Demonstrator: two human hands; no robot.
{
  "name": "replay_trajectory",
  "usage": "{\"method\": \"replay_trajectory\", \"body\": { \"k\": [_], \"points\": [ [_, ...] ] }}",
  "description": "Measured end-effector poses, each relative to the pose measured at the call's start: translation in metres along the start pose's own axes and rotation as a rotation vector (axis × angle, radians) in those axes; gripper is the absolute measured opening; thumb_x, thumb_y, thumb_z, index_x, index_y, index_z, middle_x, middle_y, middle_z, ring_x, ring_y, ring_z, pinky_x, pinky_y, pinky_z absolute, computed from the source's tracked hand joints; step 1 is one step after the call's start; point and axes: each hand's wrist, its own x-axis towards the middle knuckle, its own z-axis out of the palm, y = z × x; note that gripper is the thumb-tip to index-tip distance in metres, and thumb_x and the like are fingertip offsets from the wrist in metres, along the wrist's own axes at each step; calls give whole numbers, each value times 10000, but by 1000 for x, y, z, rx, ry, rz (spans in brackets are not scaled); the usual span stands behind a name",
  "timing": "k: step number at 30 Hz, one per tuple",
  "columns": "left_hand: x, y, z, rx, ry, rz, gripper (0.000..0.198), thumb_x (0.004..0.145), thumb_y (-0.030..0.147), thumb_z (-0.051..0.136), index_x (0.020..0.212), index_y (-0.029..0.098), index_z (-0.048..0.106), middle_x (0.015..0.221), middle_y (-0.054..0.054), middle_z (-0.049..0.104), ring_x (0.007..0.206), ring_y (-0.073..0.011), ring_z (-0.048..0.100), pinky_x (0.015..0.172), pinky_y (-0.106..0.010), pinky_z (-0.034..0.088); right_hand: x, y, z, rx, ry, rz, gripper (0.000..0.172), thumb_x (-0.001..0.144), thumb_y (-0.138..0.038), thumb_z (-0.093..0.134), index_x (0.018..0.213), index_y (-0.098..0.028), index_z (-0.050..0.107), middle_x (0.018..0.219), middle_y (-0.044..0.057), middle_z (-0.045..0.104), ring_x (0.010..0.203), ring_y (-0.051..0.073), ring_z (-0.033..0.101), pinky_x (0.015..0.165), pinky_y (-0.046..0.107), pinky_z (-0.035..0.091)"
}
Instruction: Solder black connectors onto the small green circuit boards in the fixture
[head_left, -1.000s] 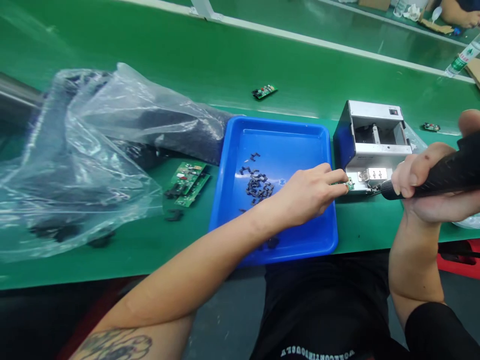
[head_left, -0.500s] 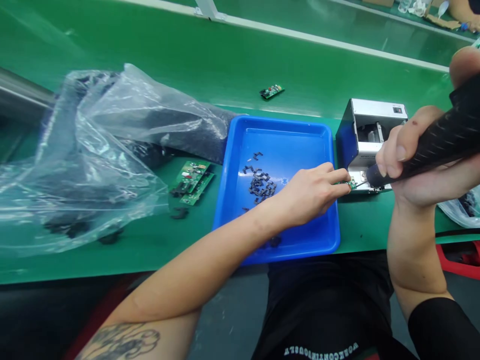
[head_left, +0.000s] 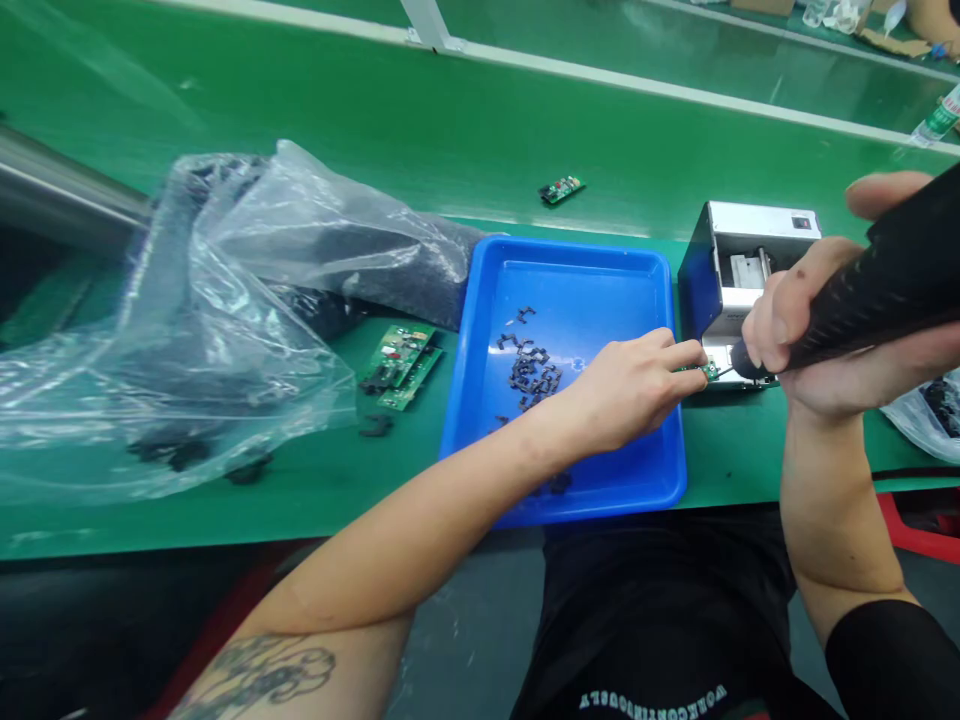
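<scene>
My left hand (head_left: 637, 385) reaches over the right side of a blue tray (head_left: 585, 254) and pinches a small green circuit board (head_left: 711, 370), mostly hidden by the fingers. Wrapped in my right hand (head_left: 817, 320) is a black electric screwdriver (head_left: 885, 270), tilted down to the left. Its thin bit meets the board or ends right beside it; I cannot tell which. Behind them stands a silver and black boxy machine (head_left: 763, 222). Small black plastic clips (head_left: 534, 375) lie in a loose heap in the tray.
Green circuit boards (head_left: 405, 360) overlap left of the tray, with a black clip (head_left: 376, 425) nearby. A large clear plastic bag (head_left: 247, 290) covers the left side. Another board (head_left: 561, 190) lies behind the tray. At far right are a bag of black parts (head_left: 934, 415) and a bottle (head_left: 939, 118).
The view has shifted slightly, so the bench things appear a little further right. Both hands keep their grips, and the screwdriver bit stays at the board.
</scene>
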Motion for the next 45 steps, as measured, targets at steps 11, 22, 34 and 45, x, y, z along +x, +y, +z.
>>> {"method": "replay_trajectory", "body": {
  "k": [11,22,34,45],
  "points": [
    [0,0,1,-28,-9,10,220,1001,131,513,1112,192,694,1255,-68,681,946,-207,585,779,-310,543,0,4,-5,93,-95,0,568,657,-779,780,964,-304,725,486,-95,585,292,103,416,305,255,320],
    [1,-41,5,-348,262,-417,207,977,128,532,1116,153,683,1056,-57,764,926,-165,717,854,-284,567,-57,9,-94,-105,166,-128,715,732,-835,656,1197,-301,762,604,-5,664,402,175,511,359,333,448],
    [37,-226,-14,4,70,-1189,231,1025,291,612,1181,162,722,1241,-115,723,1171,-256,678,1044,-423,532,-109,48,-108,-728,416,-29,577,928,-487,644,1396,-152,606,1244,149,634,1101,286,651,964,480,542],
    [71,-249,11,177,-26,-931,407,1016,370,657,1373,183,601,1473,-121,548,1331,-303,555,1114,-554,487,-93,85,-2,-1019,-661,-307,299,1007,-184,535,1297,-166,609,1132,108,746,1009,187,702,869,312,623]
  ]
}}
